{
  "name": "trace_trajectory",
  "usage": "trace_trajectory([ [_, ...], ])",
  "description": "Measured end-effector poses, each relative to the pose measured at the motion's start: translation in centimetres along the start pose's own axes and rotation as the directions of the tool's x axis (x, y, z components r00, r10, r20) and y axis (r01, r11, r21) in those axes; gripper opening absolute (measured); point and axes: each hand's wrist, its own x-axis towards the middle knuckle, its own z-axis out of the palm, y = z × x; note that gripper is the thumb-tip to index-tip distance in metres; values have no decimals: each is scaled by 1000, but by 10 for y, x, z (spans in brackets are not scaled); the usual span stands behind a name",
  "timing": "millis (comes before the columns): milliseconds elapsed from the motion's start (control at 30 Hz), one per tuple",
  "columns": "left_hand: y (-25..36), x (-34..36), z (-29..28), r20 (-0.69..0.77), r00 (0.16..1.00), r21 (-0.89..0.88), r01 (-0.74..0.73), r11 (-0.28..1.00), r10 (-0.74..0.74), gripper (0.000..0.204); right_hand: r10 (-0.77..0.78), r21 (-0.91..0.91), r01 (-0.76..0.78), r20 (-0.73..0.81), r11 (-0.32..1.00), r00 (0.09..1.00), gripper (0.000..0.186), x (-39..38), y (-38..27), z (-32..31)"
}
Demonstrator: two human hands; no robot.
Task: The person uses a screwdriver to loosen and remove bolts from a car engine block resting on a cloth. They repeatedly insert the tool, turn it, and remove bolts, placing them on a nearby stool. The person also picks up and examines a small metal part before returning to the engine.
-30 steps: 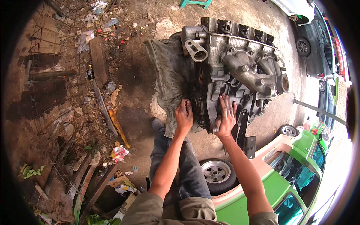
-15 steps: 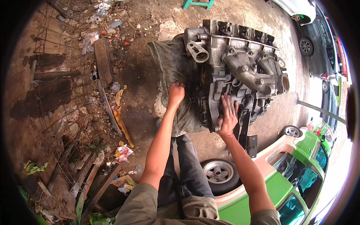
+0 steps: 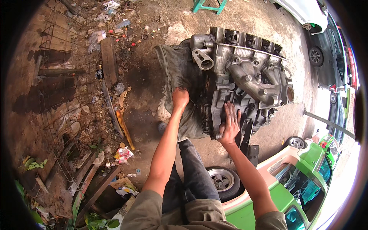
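Observation:
A grey metal engine (image 3: pixel 245 80), with an intake manifold along its upper part, sits over a dirty, dark olive cloth (image 3: pixel 168 65). My left hand (image 3: pixel 180 97) is closed above the cloth, left of the engine's lower casing. Something thin, like a wire, shows beside it; what the fingers hold is hidden. My right hand (image 3: pixel 230 126) lies against the lower front casing with fingers stretched out. A dark steel bracket (image 3: pixel 253 153) sticks out from the engine just right of that hand.
Rubble, wire mesh and a wooden plank (image 3: pixel 108 61) lie at the left. A green stool (image 3: pixel 207 5) stands at the top. A green car (image 3: pixel 276 191), a wheel (image 3: pixel 220 178) and parked cars (image 3: pixel 326 69) line the right. A metal pole (image 3: pixel 329 122) crosses near them.
My left hand has moved up and leftward from the engine's edge onto the cloth area, its fingers closed. My right hand stays on the casing. The view has shifted slightly.

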Motion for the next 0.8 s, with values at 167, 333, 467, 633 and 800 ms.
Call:
trace_trajectory([
  [167, 20, -11, 7, 31, 983, 73, -180, 981, 178, 29, 12, -13, -12, 20, 1000, 1000, 74, 0, -1, -2],
  [333, 20, -12, 7, -17, 975, 40, -223, 974, 224, 29, 11, 1, -11, 5, 1000, 1000, 74, 1, -1, -1],
  [467, 16, -19, 3, 24, 968, 68, -251, 966, 250, 27, 17, -16, -17, -3, 1000, 1000, 74, 0, -1, 0],
  [633, 10, -48, 10, -154, 885, 192, -410, 892, 440, 26, -1, -36, 0, -28, 999, 1000, 74, -1, -3, 0],
  [800, -19, -100, 18, -105, 885, -35, -460, 887, 454, 20, 19, -32, -20, -28, 999, 999, 75, 0, -1, 2],
])
